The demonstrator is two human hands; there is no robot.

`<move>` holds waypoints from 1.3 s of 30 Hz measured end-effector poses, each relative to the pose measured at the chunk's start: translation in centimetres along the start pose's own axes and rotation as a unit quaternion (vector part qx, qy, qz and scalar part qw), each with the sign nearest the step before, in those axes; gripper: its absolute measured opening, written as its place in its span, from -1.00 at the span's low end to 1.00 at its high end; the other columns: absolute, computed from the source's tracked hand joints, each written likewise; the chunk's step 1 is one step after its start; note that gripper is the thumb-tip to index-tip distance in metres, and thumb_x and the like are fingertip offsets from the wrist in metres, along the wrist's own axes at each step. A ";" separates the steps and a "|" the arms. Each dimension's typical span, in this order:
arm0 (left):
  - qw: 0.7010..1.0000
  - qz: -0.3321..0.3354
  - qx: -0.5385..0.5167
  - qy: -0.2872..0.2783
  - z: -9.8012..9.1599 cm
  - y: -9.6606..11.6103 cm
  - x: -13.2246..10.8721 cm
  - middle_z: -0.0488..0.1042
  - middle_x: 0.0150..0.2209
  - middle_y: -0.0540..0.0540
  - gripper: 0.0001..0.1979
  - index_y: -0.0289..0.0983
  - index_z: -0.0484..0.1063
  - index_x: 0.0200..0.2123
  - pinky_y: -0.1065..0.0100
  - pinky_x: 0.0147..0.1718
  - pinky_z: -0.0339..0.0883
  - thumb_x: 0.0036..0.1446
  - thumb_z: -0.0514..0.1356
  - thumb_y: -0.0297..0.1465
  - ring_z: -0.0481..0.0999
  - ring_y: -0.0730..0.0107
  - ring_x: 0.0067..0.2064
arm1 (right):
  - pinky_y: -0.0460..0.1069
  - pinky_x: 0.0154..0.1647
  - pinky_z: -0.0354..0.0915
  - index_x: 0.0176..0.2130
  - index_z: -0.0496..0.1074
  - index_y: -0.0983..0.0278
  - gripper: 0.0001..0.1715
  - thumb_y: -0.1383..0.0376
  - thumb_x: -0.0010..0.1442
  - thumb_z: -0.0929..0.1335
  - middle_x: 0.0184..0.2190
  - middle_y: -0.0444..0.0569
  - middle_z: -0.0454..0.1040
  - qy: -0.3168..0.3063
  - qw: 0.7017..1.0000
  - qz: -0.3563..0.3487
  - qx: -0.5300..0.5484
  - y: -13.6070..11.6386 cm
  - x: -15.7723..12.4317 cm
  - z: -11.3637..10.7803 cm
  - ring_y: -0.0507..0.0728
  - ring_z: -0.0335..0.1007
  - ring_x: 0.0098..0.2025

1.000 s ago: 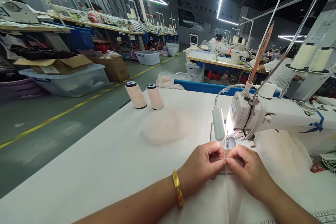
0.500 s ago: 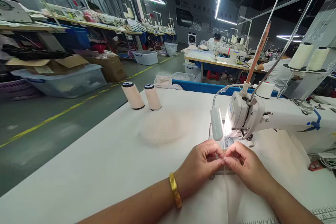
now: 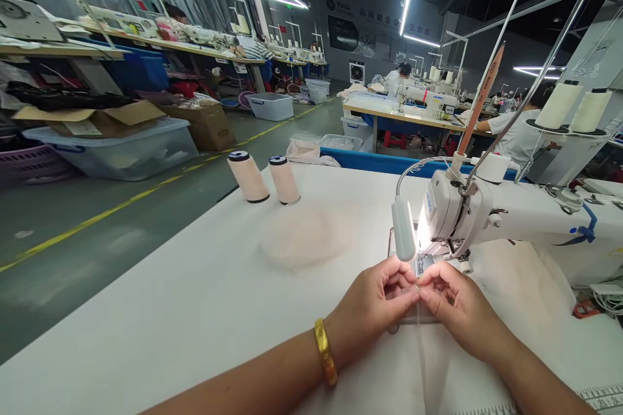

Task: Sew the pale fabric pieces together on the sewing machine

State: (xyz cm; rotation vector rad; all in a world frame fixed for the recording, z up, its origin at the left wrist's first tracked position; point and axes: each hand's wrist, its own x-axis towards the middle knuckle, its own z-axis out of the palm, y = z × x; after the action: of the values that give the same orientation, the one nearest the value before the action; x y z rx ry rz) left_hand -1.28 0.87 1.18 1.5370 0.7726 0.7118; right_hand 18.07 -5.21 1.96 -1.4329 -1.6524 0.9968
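My left hand, with a gold bangle on its wrist, and my right hand meet fingertip to fingertip just in front of the needle of a white sewing machine. Both are pinched on a thin, sheer strip of fabric that trails toward me over the white table. The strip's end between the fingers is mostly hidden. The machine's small lamp lights the spot.
A pale pink heap of sheer fabric lies left of the machine. Two pink thread cones stand at the table's far edge. Cream cones sit on a stand at right. Other people work at benches beyond; bins and boxes line the aisle at left.
Both hands have crept slightly forward toward the needle while staying pinched together. Otherwise the scene is unchanged apart from small head motion.
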 end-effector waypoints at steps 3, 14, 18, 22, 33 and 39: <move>1.000 0.003 0.006 0.001 0.0 0.0 -0.2 0.49 -0.45 0.05 -0.73 -0.24 0.37 -0.26 0.46 -0.58 0.32 0.12 0.30 -0.19 0.40 0.47 -0.52 | 0.00 -0.24 0.27 -0.02 0.45 0.17 -0.67 0.01 0.41 0.34 -0.25 -0.09 0.47 -0.007 1.000 0.007 0.013 0.1 0.0 0.0 0.14 0.38 -0.23; 0.998 -0.029 0.047 0.002 -0.1 0.4 0.0 0.43 -0.49 0.05 -0.74 -0.26 0.53 -0.37 0.41 -0.54 0.32 0.06 0.29 -0.17 0.38 0.45 -0.53 | -0.02 -0.29 0.23 -0.14 0.40 0.17 -0.73 0.04 0.40 0.36 -0.33 -0.14 0.47 0.006 0.998 0.025 0.065 0.2 0.0 0.3 0.11 0.36 -0.30; 0.996 0.002 0.088 0.018 -0.1 0.6 -0.1 0.55 -0.39 -0.05 -0.72 -0.25 0.63 -0.35 0.40 -0.43 0.36 0.12 0.25 -0.17 0.47 0.35 -0.38 | 0.00 -0.20 0.29 -0.08 0.43 0.19 -0.69 0.02 0.39 0.37 -0.24 -0.09 0.50 0.004 0.997 0.032 0.074 -0.3 0.0 0.3 0.13 0.39 -0.21; 0.995 0.016 0.094 0.018 -0.1 0.9 -0.1 0.56 -0.40 -0.04 -0.73 -0.25 0.61 -0.38 0.40 -0.40 0.36 0.13 0.23 -0.17 0.47 0.34 -0.36 | -0.03 -0.31 0.23 -0.14 0.42 0.21 -0.68 0.01 0.39 0.37 -0.33 -0.13 0.44 -0.004 0.997 0.041 0.064 -0.3 0.1 0.2 0.11 0.33 -0.29; 0.996 -0.002 0.085 0.031 0.1 0.5 0.1 0.39 -0.32 0.00 -0.74 -0.25 0.50 -0.41 0.46 -0.62 0.31 0.07 0.29 -0.16 0.36 0.50 -0.52 | -0.04 -0.39 0.14 -0.26 0.44 0.20 -0.72 0.07 0.40 0.34 -0.43 -0.15 0.38 0.040 0.999 0.000 -0.003 -0.4 -0.1 0.5 0.09 0.24 -0.37; 0.999 -0.016 0.037 0.008 0.2 0.5 0.1 0.37 -0.51 0.08 -0.76 -0.24 0.38 -0.44 0.45 -0.59 0.28 0.07 0.29 -0.22 0.38 0.48 -0.59 | -0.03 -0.36 0.14 -0.30 0.43 0.20 -0.73 0.10 0.37 0.34 -0.47 -0.16 0.36 0.059 0.998 -0.010 -0.036 -0.5 -0.2 0.8 0.10 0.22 -0.39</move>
State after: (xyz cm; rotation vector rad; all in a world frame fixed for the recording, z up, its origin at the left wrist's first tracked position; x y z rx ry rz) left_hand -1.01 0.78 1.68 1.5828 0.8419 0.6800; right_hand 17.19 -5.50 2.04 -1.4900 -1.6283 0.8318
